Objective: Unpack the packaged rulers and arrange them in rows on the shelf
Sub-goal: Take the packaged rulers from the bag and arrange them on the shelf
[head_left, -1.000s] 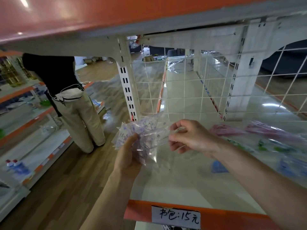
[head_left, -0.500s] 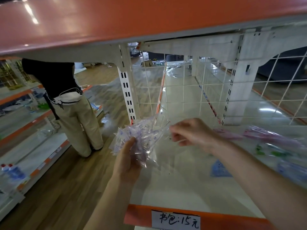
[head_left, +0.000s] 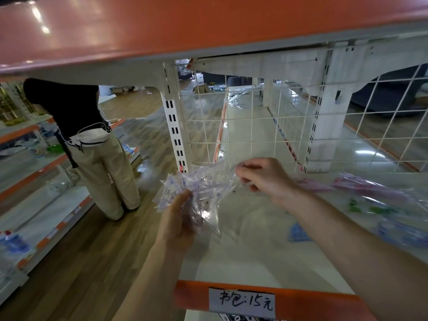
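My left hand (head_left: 179, 222) grips a clear plastic packet of purple-printed rulers (head_left: 199, 188) from below, held above the left end of the white shelf (head_left: 250, 256). My right hand (head_left: 266, 179) pinches the packet's upper right edge, fingers closed on the clear film. Several more packaged rulers lie on the shelf to the right: pink ones (head_left: 361, 186), green ones (head_left: 370, 206) and blue ones (head_left: 407, 232), all blurred.
An orange-edged shelf (head_left: 185, 26) hangs close overhead. A white wire grid (head_left: 254, 126) backs the shelf, with a slotted post (head_left: 174, 130) at its left. The orange front lip carries a handwritten price label (head_left: 243, 302). A person (head_left: 92, 144) stands in the aisle at left.
Both hands with the packet have stayed nearly in place. My right hand has shifted slightly up along the packet's edge. The view has tilted a little downward.
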